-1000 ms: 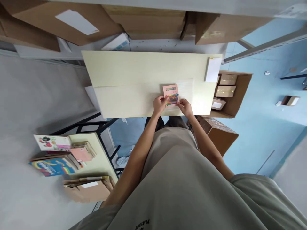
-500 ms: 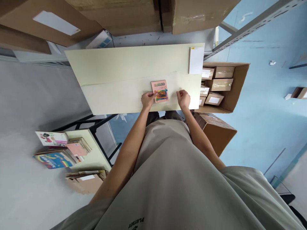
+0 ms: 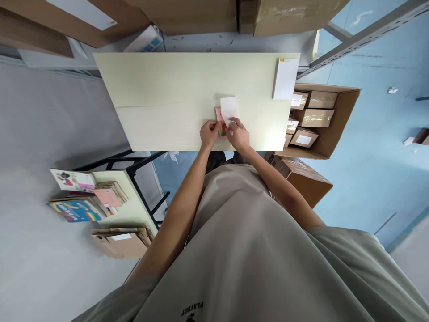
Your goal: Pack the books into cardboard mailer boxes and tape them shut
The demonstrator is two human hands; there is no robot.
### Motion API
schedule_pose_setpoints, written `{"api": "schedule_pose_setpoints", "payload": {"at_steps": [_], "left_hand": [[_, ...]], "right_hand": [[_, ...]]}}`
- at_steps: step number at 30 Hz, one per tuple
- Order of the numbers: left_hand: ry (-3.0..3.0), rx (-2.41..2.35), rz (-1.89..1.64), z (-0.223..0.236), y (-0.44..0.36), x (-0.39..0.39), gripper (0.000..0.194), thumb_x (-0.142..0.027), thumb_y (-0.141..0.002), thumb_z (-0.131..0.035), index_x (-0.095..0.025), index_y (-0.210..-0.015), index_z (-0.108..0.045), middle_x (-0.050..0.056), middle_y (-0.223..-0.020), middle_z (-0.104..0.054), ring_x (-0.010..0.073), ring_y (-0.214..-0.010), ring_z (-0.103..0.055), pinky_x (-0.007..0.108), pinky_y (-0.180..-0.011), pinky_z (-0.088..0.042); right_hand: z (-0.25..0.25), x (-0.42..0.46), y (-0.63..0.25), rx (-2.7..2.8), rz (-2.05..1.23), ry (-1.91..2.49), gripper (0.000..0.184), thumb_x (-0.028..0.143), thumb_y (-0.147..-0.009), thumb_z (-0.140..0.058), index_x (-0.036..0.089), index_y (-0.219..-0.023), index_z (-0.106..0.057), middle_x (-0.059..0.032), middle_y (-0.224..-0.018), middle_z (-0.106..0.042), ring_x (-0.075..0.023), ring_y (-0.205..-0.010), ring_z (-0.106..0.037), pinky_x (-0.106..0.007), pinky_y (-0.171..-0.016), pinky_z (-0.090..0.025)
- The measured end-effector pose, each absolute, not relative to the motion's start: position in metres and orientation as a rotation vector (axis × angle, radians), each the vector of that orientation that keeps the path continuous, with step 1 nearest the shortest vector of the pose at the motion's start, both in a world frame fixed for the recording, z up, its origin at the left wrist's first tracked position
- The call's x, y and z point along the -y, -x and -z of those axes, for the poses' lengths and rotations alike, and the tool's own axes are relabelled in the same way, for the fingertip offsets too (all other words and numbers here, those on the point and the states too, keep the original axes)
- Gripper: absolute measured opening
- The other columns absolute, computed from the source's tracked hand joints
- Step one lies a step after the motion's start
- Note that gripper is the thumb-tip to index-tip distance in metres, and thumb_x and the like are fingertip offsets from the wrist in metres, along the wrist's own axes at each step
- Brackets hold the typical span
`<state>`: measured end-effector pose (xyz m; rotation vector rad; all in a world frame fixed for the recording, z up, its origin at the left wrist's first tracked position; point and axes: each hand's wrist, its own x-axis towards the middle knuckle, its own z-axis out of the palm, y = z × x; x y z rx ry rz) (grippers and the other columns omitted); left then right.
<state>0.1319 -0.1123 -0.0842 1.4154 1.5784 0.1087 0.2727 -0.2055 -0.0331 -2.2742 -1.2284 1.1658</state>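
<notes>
A small pink booklet (image 3: 218, 115) with a coloured picture lies near the front edge of the pale table (image 3: 161, 85). My left hand (image 3: 209, 133) is closed, its fingertips pinching the booklet's left edge. Over the booklet slants a white sheet (image 3: 229, 108), which covers most of its front. Whether this sheet is part of the booklet or a separate slip I cannot tell. My right hand (image 3: 239, 136) has its fingers bent and closed on the lower end of the sheet.
A white pad (image 3: 285, 79) lies at the table's far right corner. Beyond the right edge stands an open carton (image 3: 343, 114) holding several small boxes. Large cardboard boxes (image 3: 197, 18) line the back. Lower left, a side table (image 3: 134, 194) bears books and flattened cardboard.
My right hand has moved left from the bare table to the booklet. A white sheet now covers much of the pink cover. My left hand stays at the booklet's left edge.
</notes>
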Motion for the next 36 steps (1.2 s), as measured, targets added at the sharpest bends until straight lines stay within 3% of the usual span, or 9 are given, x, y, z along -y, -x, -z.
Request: {"api": "schedule_pose_setpoints", "payload": {"at_steps": [4,10,16,20,24,27,32,34,36], "left_hand": [[-1.431,-1.582,-0.142,0.072,-0.137,0.118,0.028,-0.044,-0.113,-0.074,-0.024,-0.093,-0.076,0.008,-0.101,-0.086,0.0266,-0.105,-0.081,0.036,-0.098,-0.060],[-1.470,-1.679,-0.126,0.074,-0.151,0.127,0.022,-0.032,-0.104,-0.088,-0.026,-0.093,-0.071,0.007,-0.104,-0.084,0.0279,-0.105,-0.079,0.039,-0.103,-0.059],[-1.369,-1.693,-0.148,0.080,-0.151,0.130,0.022,-0.032,-0.107,-0.087,-0.025,-0.097,-0.069,0.008,-0.106,-0.085,0.0289,-0.104,-0.080,0.042,-0.106,-0.059],[-1.356,-1.673,-0.210,0.083,-0.152,0.135,0.017,-0.034,-0.110,-0.084,-0.025,-0.103,-0.071,0.008,-0.111,-0.082,0.0299,-0.113,-0.080,0.042,-0.110,-0.059],[-1.441,-1.657,-0.246,0.080,-0.156,0.142,0.010,-0.026,-0.114,-0.075,-0.024,-0.104,-0.075,0.011,-0.120,-0.078,0.0289,-0.116,-0.078,0.043,-0.116,-0.059],[-1.480,-1.640,-0.226,0.074,-0.161,0.151,0.007,-0.029,-0.113,-0.078,-0.022,-0.112,-0.076,0.018,-0.140,-0.072,0.0364,-0.140,-0.071,0.049,-0.124,-0.056],[-1.520,-1.620,-0.237,0.067,-0.175,0.169,0.072,-0.066,-0.087,-0.104,-0.019,-0.129,-0.070,0.026,-0.152,-0.063,0.0531,-0.164,-0.049,0.058,-0.125,-0.056],[-1.533,-1.611,-0.226,0.069,-0.178,0.171,0.079,-0.072,-0.084,-0.105,-0.020,-0.131,-0.067,0.025,-0.154,-0.063,0.0526,-0.162,-0.052,0.060,-0.126,-0.057],[-1.543,-1.597,-0.201,0.073,-0.176,0.170,0.073,-0.066,-0.086,-0.105,-0.021,-0.131,-0.068,0.024,-0.155,-0.063,0.0499,-0.157,-0.058,0.062,-0.128,-0.057]], "right_hand": [[0.044,0.193,-0.259,1.235,-1.212,2.291,0.033,0.029,-0.123,-0.044,0.022,-0.134,-0.074,-0.0143,-0.184,-0.057,-0.0370,-0.148,-0.070,-0.055,-0.115,-0.069],[0.044,0.203,-0.261,1.283,-1.255,2.276,0.036,0.036,-0.118,-0.058,0.023,-0.148,-0.073,-0.0140,-0.190,-0.049,-0.0411,-0.143,-0.073,-0.060,-0.112,-0.070],[0.064,0.210,-0.313,0.991,-1.097,2.369,0.042,0.044,-0.119,-0.058,0.020,-0.152,-0.068,-0.0212,-0.163,-0.069,-0.0332,-0.122,-0.081,-0.055,-0.110,-0.069],[0.092,0.197,-0.332,0.883,-1.098,2.340,0.037,0.055,-0.117,-0.062,0.024,-0.137,-0.072,-0.0159,-0.130,-0.084,-0.0320,-0.116,-0.081,-0.056,-0.113,-0.067],[0.104,0.180,-0.334,0.821,-1.083,2.359,0.041,0.062,-0.116,-0.061,0.025,-0.110,-0.074,-0.0160,-0.115,-0.086,-0.0332,-0.114,-0.079,-0.058,-0.112,-0.066],[0.103,0.170,-0.335,0.807,-1.106,2.385,0.039,0.057,-0.115,-0.063,0.022,-0.100,-0.073,-0.0144,-0.105,-0.083,-0.0333,-0.111,-0.080,-0.059,-0.112,-0.066],[0.081,0.159,-0.338,0.883,-1.158,2.392,0.036,0.049,-0.119,-0.058,0.021,-0.102,-0.073,-0.0103,-0.095,-0.081,-0.0307,-0.104,-0.082,-0.055,-0.108,-0.068],[0.061,0.157,-0.344,1.016,-1.241,2.389,0.040,0.049,-0.121,-0.051,0.019,-0.112,-0.076,-0.0129,-0.098,-0.083,-0.0327,-0.106,-0.084,-0.056,-0.107,-0.069],[0.035,0.157,-0.353,1.287,-1.293,2.401,0.043,0.046,-0.120,-0.051,0.015,-0.133,-0.077,-0.0206,-0.118,-0.086,-0.0392,-0.122,-0.084,-0.062,-0.113,-0.068]]}}
